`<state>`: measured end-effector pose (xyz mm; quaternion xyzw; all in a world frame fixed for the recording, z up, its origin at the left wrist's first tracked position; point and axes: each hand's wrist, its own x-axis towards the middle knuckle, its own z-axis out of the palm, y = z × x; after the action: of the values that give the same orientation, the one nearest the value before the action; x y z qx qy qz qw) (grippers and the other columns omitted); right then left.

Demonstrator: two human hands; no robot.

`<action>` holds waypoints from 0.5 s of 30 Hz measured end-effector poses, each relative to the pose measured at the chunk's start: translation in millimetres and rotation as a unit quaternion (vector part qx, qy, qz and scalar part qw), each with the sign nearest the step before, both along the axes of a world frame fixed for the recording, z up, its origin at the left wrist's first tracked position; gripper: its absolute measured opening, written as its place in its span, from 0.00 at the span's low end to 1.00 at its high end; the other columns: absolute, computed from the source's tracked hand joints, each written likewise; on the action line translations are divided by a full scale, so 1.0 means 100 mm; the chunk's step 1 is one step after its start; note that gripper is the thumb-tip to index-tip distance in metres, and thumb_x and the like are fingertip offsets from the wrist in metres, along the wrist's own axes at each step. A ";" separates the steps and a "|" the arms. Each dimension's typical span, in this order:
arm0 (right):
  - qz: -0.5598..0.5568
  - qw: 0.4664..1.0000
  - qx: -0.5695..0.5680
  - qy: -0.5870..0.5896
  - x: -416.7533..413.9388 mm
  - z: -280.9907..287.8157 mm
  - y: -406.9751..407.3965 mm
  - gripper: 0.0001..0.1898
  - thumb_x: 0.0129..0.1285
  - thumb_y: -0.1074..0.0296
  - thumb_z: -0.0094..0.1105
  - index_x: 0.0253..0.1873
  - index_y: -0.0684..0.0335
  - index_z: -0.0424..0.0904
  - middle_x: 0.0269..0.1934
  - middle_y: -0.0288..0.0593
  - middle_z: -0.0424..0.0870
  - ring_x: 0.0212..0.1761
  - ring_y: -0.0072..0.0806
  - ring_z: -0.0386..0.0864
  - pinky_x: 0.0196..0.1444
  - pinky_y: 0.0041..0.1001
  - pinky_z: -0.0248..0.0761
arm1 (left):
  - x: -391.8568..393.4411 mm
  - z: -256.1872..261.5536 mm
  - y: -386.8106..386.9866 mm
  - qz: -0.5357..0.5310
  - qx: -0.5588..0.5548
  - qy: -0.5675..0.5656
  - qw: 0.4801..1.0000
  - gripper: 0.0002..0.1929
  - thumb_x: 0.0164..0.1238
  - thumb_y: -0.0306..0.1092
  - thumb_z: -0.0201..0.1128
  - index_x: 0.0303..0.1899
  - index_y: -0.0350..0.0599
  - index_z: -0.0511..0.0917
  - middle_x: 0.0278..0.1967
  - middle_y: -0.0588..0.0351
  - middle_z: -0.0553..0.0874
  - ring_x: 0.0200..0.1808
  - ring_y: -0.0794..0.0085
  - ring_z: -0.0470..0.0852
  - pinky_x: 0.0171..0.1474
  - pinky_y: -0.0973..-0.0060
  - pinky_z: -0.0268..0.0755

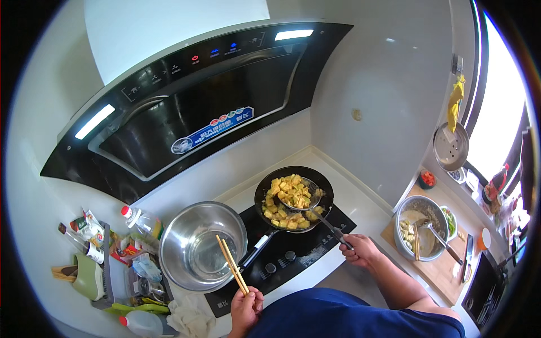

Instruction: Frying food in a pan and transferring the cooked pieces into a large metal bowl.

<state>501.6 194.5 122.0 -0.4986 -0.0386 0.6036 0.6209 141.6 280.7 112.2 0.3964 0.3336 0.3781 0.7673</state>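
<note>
My right hand grips the dark handle of a wire mesh skimmer. The skimmer is over the black frying pan and holds a heap of golden battered cubes. More golden pieces lie in the pan beneath and around it. My left hand holds a pair of wooden chopsticks, their tips raised over the near right part of a large steel bowl. No food shows in that bowl. The pan's handle points toward the steel bowl, and the pan stands on the black cooktop.
Plastic bottles, seasoning packets and a green knife holder crowd the left. At right, a cutting board bears a metal pot with batter and pale pieces, and a knife. A range hood overhangs the cooktop.
</note>
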 end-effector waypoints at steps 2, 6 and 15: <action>0.006 0.999 0.022 0.027 -0.03 -0.08 -0.08 0.09 0.75 0.63 0.47 0.40 0.59 0.67 0.26 0.37 0.72 0.16 0.14 0.60 0.12 0.16 0.49 | 0.02 -0.01 -0.01 -0.002 0.018 0.015 1.000 0.06 0.72 0.28 0.50 0.45 0.42 0.72 0.30 0.49 0.80 0.19 0.74 0.71 0.20 0.78 0.63; 0.021 0.999 0.045 0.012 -0.10 -0.05 -0.01 0.08 0.75 0.63 0.47 0.41 0.59 0.67 0.28 0.37 0.72 0.17 0.14 0.60 0.13 0.15 0.50 | 0.07 0.04 -0.02 -0.004 0.016 0.013 1.000 0.06 0.72 0.28 0.49 0.45 0.42 0.72 0.30 0.49 0.80 0.19 0.74 0.71 0.21 0.78 0.64; 0.007 0.996 0.024 -0.083 -0.10 -0.08 -0.08 0.15 0.73 0.63 0.50 0.58 0.64 0.72 0.28 0.36 0.73 0.17 0.14 0.62 0.13 0.15 0.52 | 0.06 0.08 -0.13 0.003 0.005 0.000 1.000 0.06 0.73 0.27 0.50 0.45 0.40 0.73 0.30 0.49 0.81 0.21 0.76 0.71 0.23 0.80 0.63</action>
<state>491.3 186.3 113.9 -0.5315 -0.1082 0.5629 0.6236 147.3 267.5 120.1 0.3990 0.3333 0.3818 0.7641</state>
